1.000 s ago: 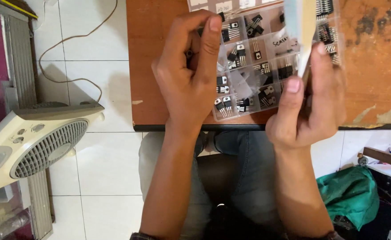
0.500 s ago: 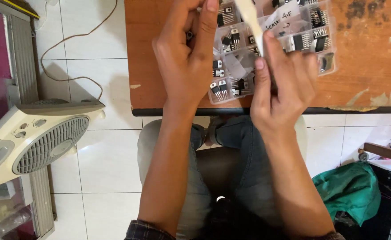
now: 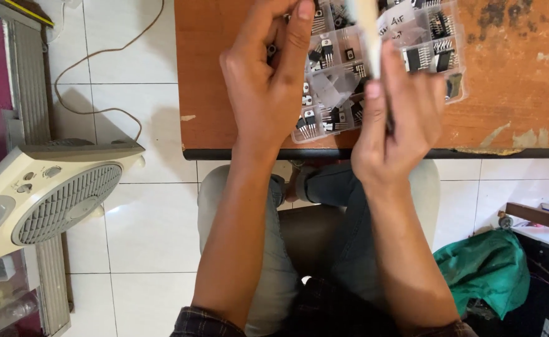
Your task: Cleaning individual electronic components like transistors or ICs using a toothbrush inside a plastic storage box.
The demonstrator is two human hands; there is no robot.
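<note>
Working over a clear compartment box of transistors point(image 3: 374, 68) at our wooden table's point(image 3: 511, 93) near edge | our left hand point(image 3: 268, 81) curled on the box's left side, grip contents hidden | our right hand point(image 3: 399, 118) pinching a thin pale tool point(image 3: 369, 31) | fan point(image 3: 50, 193) on floor left.

1. One head-worn view looks straight down, close over the counter point(image 3: 224, 75) edge.
2. Beyond that edge it takes in the person's lap and the tiled floor point(image 3: 131, 249).

Worn orange-brown wooden table point(image 3: 511, 81), clear plastic compartment box point(image 3: 374, 68) w/ small black components on it
</note>
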